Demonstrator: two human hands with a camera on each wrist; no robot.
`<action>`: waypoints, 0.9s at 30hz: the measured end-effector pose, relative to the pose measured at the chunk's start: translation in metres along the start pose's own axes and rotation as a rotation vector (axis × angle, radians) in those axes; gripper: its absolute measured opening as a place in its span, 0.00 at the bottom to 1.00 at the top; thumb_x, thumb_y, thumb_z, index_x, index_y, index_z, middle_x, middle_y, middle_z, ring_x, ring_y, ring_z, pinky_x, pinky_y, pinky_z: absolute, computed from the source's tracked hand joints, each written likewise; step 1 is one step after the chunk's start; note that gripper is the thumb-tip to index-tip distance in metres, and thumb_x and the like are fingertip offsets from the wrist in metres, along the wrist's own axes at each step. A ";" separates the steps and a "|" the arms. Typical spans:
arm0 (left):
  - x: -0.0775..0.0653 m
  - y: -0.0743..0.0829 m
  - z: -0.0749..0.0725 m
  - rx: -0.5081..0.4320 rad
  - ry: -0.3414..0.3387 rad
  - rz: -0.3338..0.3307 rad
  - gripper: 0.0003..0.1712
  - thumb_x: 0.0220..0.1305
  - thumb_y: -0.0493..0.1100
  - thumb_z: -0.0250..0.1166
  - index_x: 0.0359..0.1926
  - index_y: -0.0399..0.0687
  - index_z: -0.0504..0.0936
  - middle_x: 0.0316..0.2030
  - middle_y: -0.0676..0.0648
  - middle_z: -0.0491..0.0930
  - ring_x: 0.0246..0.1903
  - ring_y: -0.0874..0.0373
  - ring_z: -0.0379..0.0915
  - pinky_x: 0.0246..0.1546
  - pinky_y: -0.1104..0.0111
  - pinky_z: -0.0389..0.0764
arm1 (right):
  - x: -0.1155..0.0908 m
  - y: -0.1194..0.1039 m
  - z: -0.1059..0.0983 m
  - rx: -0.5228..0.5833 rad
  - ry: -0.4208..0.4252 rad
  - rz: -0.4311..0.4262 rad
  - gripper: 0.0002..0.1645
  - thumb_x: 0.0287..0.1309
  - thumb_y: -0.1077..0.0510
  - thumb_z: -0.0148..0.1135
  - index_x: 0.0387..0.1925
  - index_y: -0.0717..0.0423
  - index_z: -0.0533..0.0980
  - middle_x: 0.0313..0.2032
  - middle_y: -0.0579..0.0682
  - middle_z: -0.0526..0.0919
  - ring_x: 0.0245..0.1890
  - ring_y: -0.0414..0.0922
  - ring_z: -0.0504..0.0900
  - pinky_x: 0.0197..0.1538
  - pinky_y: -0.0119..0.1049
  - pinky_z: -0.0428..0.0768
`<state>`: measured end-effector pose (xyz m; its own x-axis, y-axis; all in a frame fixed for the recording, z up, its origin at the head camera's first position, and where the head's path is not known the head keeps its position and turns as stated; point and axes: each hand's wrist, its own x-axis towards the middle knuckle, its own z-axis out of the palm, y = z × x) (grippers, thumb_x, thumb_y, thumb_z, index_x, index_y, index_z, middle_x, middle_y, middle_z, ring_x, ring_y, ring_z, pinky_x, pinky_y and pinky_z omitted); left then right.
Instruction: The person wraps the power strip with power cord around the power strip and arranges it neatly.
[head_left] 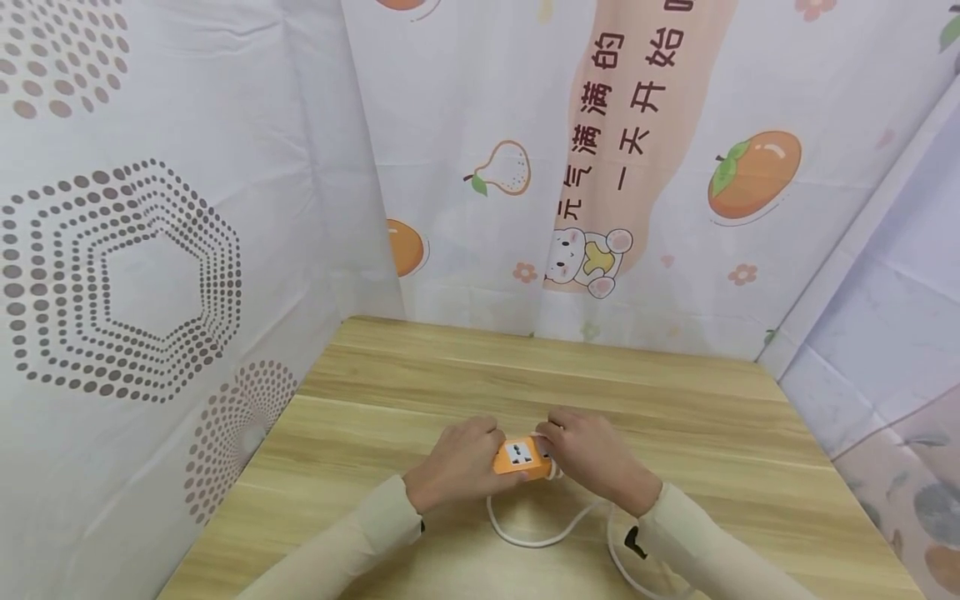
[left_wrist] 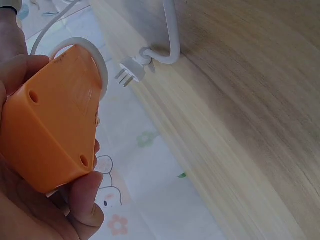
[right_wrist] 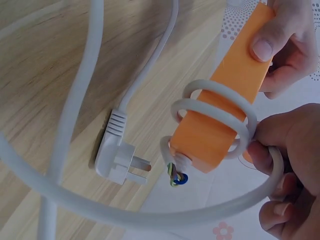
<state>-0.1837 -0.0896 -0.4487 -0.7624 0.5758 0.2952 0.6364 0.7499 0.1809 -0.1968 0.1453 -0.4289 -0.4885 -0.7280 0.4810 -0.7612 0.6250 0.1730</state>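
Observation:
An orange power strip (head_left: 534, 472) with a white socket face is gripped at one end by my left hand (head_left: 459, 463). In the right wrist view, white cable (right_wrist: 220, 119) loops around the other end of the strip (right_wrist: 237, 80). My right hand (right_wrist: 295, 155) pinches the cable beside those loops. Short coloured wires (right_wrist: 176, 176) stick out near the strip's end. A white plug (right_wrist: 117, 160) lies beyond the strip on the table. The left wrist view shows the strip's plain underside (left_wrist: 62, 115) with two screw holes.
Slack white cord (head_left: 528, 544) curves over the wood-grain table (head_left: 420, 367) below the hands and under the right forearm. Printed white curtains (head_left: 465, 275) hang behind the table and along its left and right sides. A dark band-like piece (head_left: 634, 542) shows by the right sleeve.

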 end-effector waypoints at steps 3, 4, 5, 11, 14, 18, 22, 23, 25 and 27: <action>0.000 -0.001 0.001 -0.018 -0.005 -0.036 0.28 0.59 0.69 0.68 0.29 0.49 0.82 0.25 0.57 0.69 0.21 0.66 0.62 0.16 0.74 0.65 | -0.001 0.000 0.000 0.016 0.005 0.027 0.05 0.58 0.59 0.76 0.34 0.54 0.86 0.27 0.43 0.78 0.25 0.37 0.74 0.26 0.31 0.76; 0.000 -0.001 0.001 -0.018 -0.008 -0.053 0.28 0.59 0.69 0.68 0.30 0.48 0.83 0.26 0.57 0.69 0.22 0.65 0.62 0.16 0.74 0.65 | -0.002 0.000 0.000 0.021 0.008 0.035 0.05 0.58 0.59 0.76 0.34 0.54 0.86 0.27 0.43 0.79 0.25 0.38 0.75 0.26 0.32 0.77; 0.001 -0.002 0.000 -0.017 -0.010 -0.068 0.29 0.60 0.69 0.68 0.31 0.48 0.84 0.27 0.57 0.70 0.22 0.65 0.63 0.17 0.73 0.66 | -0.002 0.000 0.000 0.022 0.009 0.044 0.05 0.58 0.59 0.76 0.35 0.55 0.86 0.28 0.44 0.79 0.25 0.38 0.76 0.26 0.32 0.77; 0.002 -0.005 0.000 0.007 -0.006 -0.106 0.32 0.62 0.71 0.65 0.36 0.45 0.85 0.27 0.57 0.71 0.24 0.64 0.63 0.18 0.72 0.66 | -0.001 0.001 -0.002 0.028 0.006 0.083 0.07 0.58 0.59 0.76 0.38 0.56 0.86 0.29 0.45 0.81 0.26 0.39 0.77 0.26 0.33 0.77; 0.003 -0.005 0.000 0.007 0.010 -0.109 0.32 0.61 0.71 0.66 0.35 0.45 0.85 0.27 0.57 0.70 0.24 0.64 0.63 0.18 0.72 0.66 | -0.001 0.001 -0.002 0.030 0.011 0.097 0.08 0.57 0.59 0.76 0.38 0.56 0.87 0.29 0.45 0.82 0.26 0.39 0.78 0.26 0.33 0.77; 0.003 -0.004 0.000 0.023 0.032 -0.117 0.32 0.61 0.71 0.65 0.35 0.45 0.85 0.27 0.56 0.69 0.24 0.63 0.62 0.16 0.72 0.65 | -0.002 0.001 -0.002 0.032 0.033 0.111 0.08 0.56 0.60 0.77 0.37 0.57 0.87 0.29 0.45 0.83 0.25 0.39 0.78 0.25 0.32 0.77; 0.004 -0.002 0.000 0.032 0.052 -0.131 0.32 0.62 0.71 0.65 0.36 0.45 0.84 0.28 0.55 0.71 0.25 0.62 0.63 0.16 0.71 0.65 | -0.002 0.001 -0.002 0.036 0.069 0.125 0.07 0.54 0.60 0.79 0.34 0.57 0.87 0.28 0.45 0.83 0.22 0.36 0.77 0.24 0.30 0.76; 0.004 -0.001 0.000 0.037 0.062 -0.133 0.32 0.62 0.71 0.65 0.36 0.44 0.84 0.29 0.54 0.72 0.25 0.62 0.63 0.17 0.71 0.65 | -0.002 0.002 -0.002 0.038 0.079 0.130 0.08 0.53 0.61 0.79 0.34 0.57 0.87 0.27 0.45 0.83 0.22 0.35 0.77 0.23 0.29 0.76; 0.005 -0.002 0.000 0.059 0.092 -0.137 0.32 0.61 0.70 0.66 0.36 0.44 0.85 0.28 0.53 0.74 0.25 0.62 0.64 0.17 0.71 0.65 | -0.003 0.002 -0.002 0.047 0.100 0.140 0.08 0.52 0.61 0.80 0.33 0.57 0.87 0.26 0.44 0.83 0.21 0.34 0.76 0.23 0.28 0.75; 0.006 -0.003 0.001 0.089 0.124 -0.144 0.31 0.60 0.69 0.67 0.35 0.43 0.84 0.27 0.53 0.73 0.24 0.62 0.65 0.17 0.70 0.65 | -0.004 0.003 -0.002 0.060 0.113 0.147 0.07 0.51 0.61 0.80 0.32 0.57 0.87 0.25 0.43 0.83 0.20 0.33 0.75 0.22 0.28 0.74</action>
<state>-0.1906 -0.0880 -0.4482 -0.8211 0.4200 0.3866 0.5046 0.8506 0.1477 -0.1965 0.1503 -0.4287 -0.5479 -0.5914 0.5917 -0.7105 0.7023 0.0439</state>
